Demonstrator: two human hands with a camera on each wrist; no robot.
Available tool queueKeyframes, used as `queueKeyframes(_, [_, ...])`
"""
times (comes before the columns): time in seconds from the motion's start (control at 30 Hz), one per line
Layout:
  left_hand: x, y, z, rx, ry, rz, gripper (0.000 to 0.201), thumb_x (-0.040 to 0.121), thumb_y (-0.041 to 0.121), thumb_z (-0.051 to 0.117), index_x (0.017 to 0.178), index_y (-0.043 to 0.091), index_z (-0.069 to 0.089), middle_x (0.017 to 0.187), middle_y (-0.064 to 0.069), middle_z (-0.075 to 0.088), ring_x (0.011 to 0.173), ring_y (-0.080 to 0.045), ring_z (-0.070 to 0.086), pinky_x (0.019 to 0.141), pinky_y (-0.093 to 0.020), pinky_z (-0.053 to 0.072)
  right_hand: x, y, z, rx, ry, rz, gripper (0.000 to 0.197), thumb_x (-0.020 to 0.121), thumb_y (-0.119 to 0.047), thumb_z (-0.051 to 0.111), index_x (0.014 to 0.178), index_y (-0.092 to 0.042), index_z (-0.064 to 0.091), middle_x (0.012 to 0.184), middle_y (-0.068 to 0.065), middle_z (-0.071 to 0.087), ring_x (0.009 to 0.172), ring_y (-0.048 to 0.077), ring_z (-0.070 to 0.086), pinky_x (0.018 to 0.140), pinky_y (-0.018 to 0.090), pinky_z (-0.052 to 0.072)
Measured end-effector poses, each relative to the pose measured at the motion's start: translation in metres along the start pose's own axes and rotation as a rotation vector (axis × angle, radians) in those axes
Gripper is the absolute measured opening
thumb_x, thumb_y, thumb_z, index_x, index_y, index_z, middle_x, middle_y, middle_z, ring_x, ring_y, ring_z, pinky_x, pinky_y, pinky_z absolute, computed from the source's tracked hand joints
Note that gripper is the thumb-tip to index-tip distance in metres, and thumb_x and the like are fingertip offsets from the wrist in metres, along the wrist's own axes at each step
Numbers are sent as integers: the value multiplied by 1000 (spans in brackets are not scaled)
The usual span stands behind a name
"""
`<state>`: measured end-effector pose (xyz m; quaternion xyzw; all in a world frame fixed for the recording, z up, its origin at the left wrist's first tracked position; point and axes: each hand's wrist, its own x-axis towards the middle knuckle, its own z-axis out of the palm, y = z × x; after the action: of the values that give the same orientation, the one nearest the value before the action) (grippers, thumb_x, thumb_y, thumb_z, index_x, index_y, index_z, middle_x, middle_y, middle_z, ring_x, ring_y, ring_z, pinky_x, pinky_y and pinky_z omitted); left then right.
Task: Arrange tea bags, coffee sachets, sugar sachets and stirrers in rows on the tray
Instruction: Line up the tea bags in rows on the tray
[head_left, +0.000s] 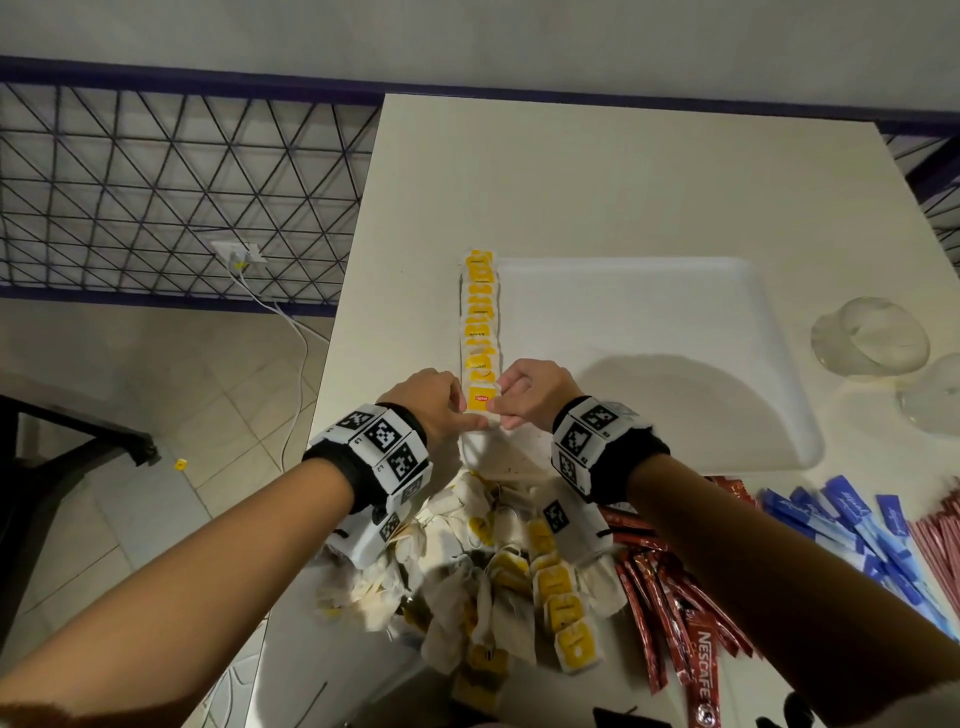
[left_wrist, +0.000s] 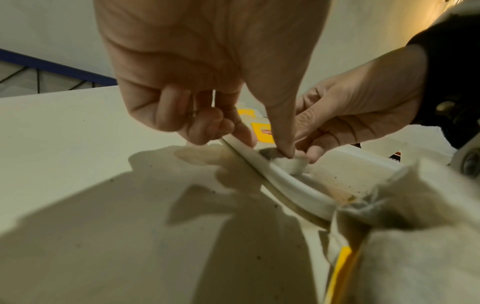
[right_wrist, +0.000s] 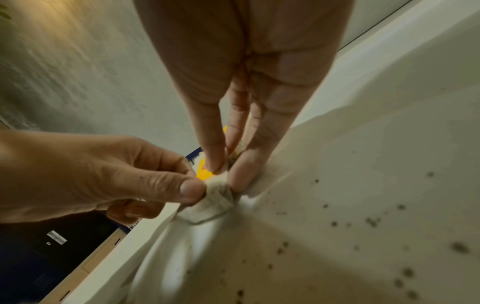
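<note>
Pinching one tea bag (head_left: 480, 402) from both sides, left hand (head_left: 435, 400) and right hand (head_left: 531, 392) setting it at the near end of the row of tea bags (head_left: 480, 317) along the tray (head_left: 675, 332) edge, likely to keep the line straight.

From the left wrist: thumb and fingers closed on the bag's paper just inside the rim.

From the right wrist: fingertips (right_wrist: 215, 164) nipping the same bag's other corner.

I see a white table (head_left: 597, 187) against a pale wall (head_left: 467, 36). Two clear plastic cups (head_left: 870, 338) lie near its right edge. At left, a dark wire grid (head_left: 156, 192), a wall socket (head_left: 240, 253) with white cable (head_left: 296, 353), and a tiled floor (head_left: 171, 415).
</note>
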<state>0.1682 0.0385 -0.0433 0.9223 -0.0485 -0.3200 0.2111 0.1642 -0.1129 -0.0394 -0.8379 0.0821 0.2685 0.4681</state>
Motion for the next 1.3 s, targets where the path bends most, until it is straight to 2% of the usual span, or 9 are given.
queueKeyframes(0.1, [-6, -3, -4, -39, 24, 6, 28, 84, 44, 63, 74, 22, 48, 80, 5, 53, 82, -13, 49, 73, -24, 36, -7, 1, -4, 24, 17, -11, 19, 79, -16, 71, 78, -17, 52, 66, -2, 59, 59, 16, 60, 61, 18, 50])
queueKeyframes(0.2, [-18, -9, -12, -66, 52, 28, 25, 86, 37, 62, 68, 25, 50, 75, 9, 54, 80, -13, 50, 73, -23, 37, -16, 5, -9, 10, 25, -8, 21, 79, -15, 70, 89, -11, 52, 66, 1, 55, 56, 17, 56, 57, 21, 49])
queueKeyframes(0.33, [-36, -20, -19, -21, -98, 98, 22, 85, 41, 61, 91, 20, 62, 90, 6, 59, 83, -11, 51, 76, -22, 37, -37, 14, -19, -197, -187, -56, 12, 83, -11, 66, 85, -14, 55, 70, -2, 55, 56, 11, 53, 48, 16, 46])
queueKeyframes(0.47, [-55, -13, -11, 18, -311, 142, 33, 79, 47, 68, 100, 23, 60, 92, 14, 56, 88, -10, 50, 78, -21, 36, -67, 21, -19, -550, -312, -205, 18, 85, -11, 58, 102, -13, 64, 91, -1, 65, 70, 7, 52, 56, 4, 38])
queueKeyframes(0.57, [-59, -6, 6, 48, -358, 195, 59, 70, 53, 73, 117, 20, 57, 113, 2, 57, 106, -20, 53, 88, -28, 41, -82, 27, -11, -724, -398, -203, 32, 85, -18, 58, 117, -16, 58, 104, -1, 61, 88, 12, 53, 75, 16, 38])
queueKeyframes(0.67, [-64, -4, 20, 96, -284, 203, 81, 76, 46, 72, 141, 21, 31, 135, -3, 33, 125, -19, 39, 105, -28, 33, -89, 34, -2, -814, -462, -156, 50, 82, -29, 64, 127, -15, 47, 121, 6, 52, 111, 23, 51, 96, 31, 41])
queueKeyframes(0.93, [-70, -2, 33, 180, -263, 212, 58, 78, 48, 68, 128, 34, 43, 109, 1, 34, 104, -19, 47, 96, -34, 42, -115, 50, 1, -861, -466, -55, 75, 77, -34, 71, 140, -23, 31, 143, 9, 27, 128, 29, 36, 104, 37, 34])
queueKeyframes(1.17, [-72, -1, 34, 207, -157, 281, 16, 84, 31, 66, 93, 24, 55, 85, 11, 35, 89, -12, 41, 77, -22, 33, -125, 54, 18, -807, -295, -144, 35, 90, -22, 54, 124, -11, 51, 136, 13, 35, 117, 27, 46, 93, 30, 39])
queueKeyframes(1.3, [-78, -11, 31, 41, -54, 352, 30, 81, 20, 68, 69, 32, 43, 75, 14, 46, 79, -12, 45, 64, -18, 33, -129, 63, 14, -641, -204, -244, 22, 85, -15, 59, 106, -9, 65, 122, 9, 44, 97, 19, 48, 80, 15, 35])
